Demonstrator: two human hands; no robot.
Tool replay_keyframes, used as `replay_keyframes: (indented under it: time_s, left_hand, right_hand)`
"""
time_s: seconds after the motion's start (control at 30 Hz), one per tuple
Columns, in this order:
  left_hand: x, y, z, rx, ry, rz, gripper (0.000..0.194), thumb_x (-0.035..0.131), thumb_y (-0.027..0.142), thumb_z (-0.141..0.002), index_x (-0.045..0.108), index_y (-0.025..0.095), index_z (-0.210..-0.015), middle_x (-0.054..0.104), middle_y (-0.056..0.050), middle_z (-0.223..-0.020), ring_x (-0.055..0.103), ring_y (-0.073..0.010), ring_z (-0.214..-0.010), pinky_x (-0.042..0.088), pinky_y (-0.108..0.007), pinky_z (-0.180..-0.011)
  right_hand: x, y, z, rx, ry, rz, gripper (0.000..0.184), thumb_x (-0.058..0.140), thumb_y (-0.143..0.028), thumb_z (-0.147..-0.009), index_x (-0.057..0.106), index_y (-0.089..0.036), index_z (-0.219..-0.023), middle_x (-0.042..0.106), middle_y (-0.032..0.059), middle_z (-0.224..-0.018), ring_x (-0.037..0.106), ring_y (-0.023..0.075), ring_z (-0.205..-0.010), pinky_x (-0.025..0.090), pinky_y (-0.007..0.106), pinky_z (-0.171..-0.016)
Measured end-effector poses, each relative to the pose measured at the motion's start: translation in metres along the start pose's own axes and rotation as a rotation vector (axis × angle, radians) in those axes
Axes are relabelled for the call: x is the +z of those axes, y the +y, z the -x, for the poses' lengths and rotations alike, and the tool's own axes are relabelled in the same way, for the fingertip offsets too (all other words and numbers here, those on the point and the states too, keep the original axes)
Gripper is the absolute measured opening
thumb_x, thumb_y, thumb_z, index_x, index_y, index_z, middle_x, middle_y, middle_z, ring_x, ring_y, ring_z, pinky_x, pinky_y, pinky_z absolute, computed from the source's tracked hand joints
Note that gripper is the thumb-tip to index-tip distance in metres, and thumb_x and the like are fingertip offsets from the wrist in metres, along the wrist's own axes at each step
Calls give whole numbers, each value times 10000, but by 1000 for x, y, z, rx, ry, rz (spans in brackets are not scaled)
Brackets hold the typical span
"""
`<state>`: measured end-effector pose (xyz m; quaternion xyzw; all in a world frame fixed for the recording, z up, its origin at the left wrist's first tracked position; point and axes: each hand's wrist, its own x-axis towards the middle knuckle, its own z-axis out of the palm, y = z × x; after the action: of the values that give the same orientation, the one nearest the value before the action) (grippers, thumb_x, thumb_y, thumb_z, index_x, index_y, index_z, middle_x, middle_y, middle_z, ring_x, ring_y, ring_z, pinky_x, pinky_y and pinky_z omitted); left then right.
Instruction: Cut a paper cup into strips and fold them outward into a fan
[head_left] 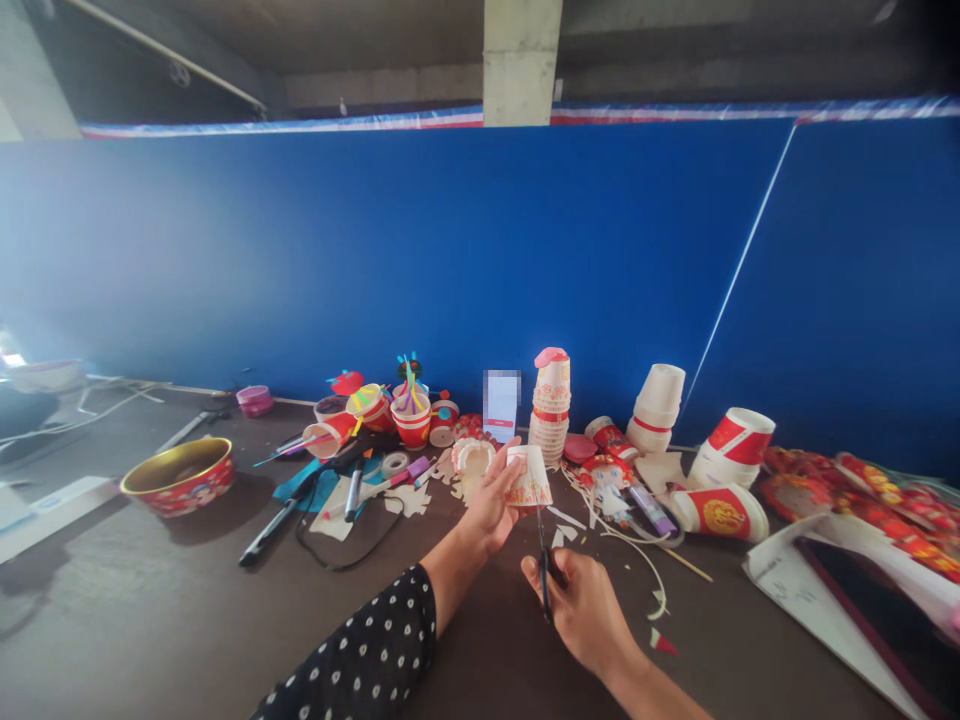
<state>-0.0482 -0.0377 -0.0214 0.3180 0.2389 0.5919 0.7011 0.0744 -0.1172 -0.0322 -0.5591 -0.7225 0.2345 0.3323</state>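
My left hand (491, 500) grips a white paper cup (531, 470) with a red and gold pattern along its lower edge, held above the table's middle. My right hand (581, 600) is closed round the black handles of a pair of scissors (546, 570). The blades point up and away from me and meet the cup's lower edge. Whether they are parted there is too small to tell. White paper scraps (568, 532) lie on the table just beyond my right hand. A stack of paper cups (551, 410) stands behind the held cup.
A phone (501, 405) stands upright against the blue partition (450, 250). Left are a gold-rimmed red bowl (180, 478), markers (270, 530) and decorated cups (412, 420). Right are white cups (656, 405), a tipped red-and-white cup (721, 512) and a dark tablet (877, 610).
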Motion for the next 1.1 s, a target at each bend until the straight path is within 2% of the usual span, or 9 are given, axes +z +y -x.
replay_keyframes:
  time_s: [0.57,0.83,1.1]
  left_hand:
    - [1,0,-1,5,13,-10,555,658,333,-723,447,291,-1235,617,-51,-969,606,-156,-704,483,-260,-577]
    - [2,1,0,10,22,-21,526,658,330,-722,463,271,-1207,612,-53,-964,603,-158,-702,486,-266,-570]
    - [5,3,2,13,28,-35,541,646,328,-734,441,288,-1232,597,-43,-976,601,-153,-703,490,-267,-568]
  right_hand:
    - [8,11,-1,8,-16,-107,465,455,-521,-784,300,-206,-479,274,-53,-448,265,74,-431,204,207,-403]
    - [11,16,-1,32,-17,-150,474,450,-539,-792,400,-186,-479,401,-29,-429,368,84,-421,253,206,-416]
    - [14,20,-3,61,-32,-205,473,448,-557,-793,401,-196,-491,474,-15,-435,433,97,-417,292,204,-430]
